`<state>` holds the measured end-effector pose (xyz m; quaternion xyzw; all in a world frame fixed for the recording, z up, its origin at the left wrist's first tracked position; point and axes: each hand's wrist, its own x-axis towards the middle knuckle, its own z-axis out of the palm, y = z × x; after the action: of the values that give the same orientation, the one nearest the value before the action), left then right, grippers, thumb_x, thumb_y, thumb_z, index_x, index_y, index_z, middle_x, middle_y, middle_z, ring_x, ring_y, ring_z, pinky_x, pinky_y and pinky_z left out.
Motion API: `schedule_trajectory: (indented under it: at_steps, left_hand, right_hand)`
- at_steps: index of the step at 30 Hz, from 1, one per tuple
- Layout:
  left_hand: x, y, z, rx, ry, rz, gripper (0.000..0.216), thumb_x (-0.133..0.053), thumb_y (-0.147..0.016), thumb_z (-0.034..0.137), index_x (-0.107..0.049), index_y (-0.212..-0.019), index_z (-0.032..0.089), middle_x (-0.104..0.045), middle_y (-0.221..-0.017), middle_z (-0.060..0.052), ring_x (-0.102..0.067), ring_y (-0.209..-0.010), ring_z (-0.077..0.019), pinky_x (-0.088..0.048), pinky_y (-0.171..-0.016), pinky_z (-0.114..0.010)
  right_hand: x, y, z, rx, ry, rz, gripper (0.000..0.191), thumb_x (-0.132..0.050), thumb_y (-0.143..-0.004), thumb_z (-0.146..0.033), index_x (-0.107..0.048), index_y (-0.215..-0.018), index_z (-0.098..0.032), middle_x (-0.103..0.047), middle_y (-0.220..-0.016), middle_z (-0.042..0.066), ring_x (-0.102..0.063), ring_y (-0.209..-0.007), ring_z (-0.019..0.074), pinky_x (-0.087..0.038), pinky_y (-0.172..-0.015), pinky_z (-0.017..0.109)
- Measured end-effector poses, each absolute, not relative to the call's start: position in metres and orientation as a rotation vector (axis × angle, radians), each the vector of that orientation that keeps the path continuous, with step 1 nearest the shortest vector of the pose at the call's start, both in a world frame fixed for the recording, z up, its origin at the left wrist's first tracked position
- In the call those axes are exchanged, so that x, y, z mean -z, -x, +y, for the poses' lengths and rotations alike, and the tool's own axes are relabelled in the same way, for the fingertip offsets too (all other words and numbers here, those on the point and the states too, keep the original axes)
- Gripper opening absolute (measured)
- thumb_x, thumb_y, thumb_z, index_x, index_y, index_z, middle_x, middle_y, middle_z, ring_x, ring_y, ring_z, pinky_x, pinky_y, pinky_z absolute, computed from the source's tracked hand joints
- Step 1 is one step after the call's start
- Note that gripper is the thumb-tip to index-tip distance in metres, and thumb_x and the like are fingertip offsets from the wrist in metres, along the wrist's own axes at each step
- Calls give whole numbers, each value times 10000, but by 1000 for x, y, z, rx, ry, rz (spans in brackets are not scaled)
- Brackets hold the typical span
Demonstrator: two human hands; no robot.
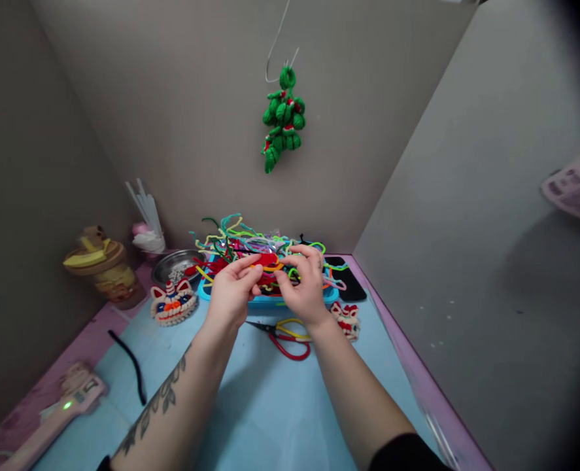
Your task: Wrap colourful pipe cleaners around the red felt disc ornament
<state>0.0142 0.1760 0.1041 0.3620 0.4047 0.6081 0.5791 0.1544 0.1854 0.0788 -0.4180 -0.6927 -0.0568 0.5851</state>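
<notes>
Head view: so the red piece (269,259) sits between both hands, above the blue basket (270,303), long axis roughly left-right. Left hand (231,288) seems closest, pinching its left end. Right hand (308,286) is curled by the right end; can't tell if it's gripping.

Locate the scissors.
Head view, lower middle: the scissors lie on the light-blue mat, on the near side of the blue tray, between the left forearm and right forearm.
</notes>
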Motion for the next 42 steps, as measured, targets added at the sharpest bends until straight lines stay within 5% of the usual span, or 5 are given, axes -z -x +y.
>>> schedule_trajectory:
  at_steps: [18, 27, 36, 42]
  left_hand:
    - [-99, -18, 176, -1457, -1044, 1071, 448, -814, -562, 303, -670, -936, 103, -623, -577, 13, -430, -365, -33, -315, -361, -160]
    - [-98, -18, 177, -1635, -985, 964, 392, -798, -594, 280, -670, -931, 128, -587, -549, 48, -405, -363, -16, -311, -366, -146]
    - [-96, -21, 173, -1685, -1047, 912, 334, -784, -613, 271, -669, -903, 153, -601, -568, 48, -413, -352, -20, -313, -353, -152]
    - [-94, -20, 175, -1679, -1081, 884, 311, -784, -613, 261, -676, -886, 157, -596, -553, 45, -407, -347, -23, -318, -351, -155]
  right_hand:
    - [-82, -159, 190, 27, 1043, -1623, 39, -619, -792, -197, -635, -769, -224, -533, -1052, 63, -481, -1088, 234, -385, -973, 447]
    - [-83, -157, 193, -337, 974, -1336, 69, -585, -807, -235, -610, -756, -194, -584, -823, 21, -577, -819, 160, -482, -742, 301]
    - [-98, -149, 174, -102, 976, -1409, 112, -614, -802, -217, -687, -884, -239, -690, -883, 36, -604, -897, 197, -483, -844, 374]
    - [-96, -146, 175, -149, 1030, -1388, 133, -647, -749, -221, -656, -881, -224, -579, -1003, 65, -563, -997, 210, -468, -907, 393]
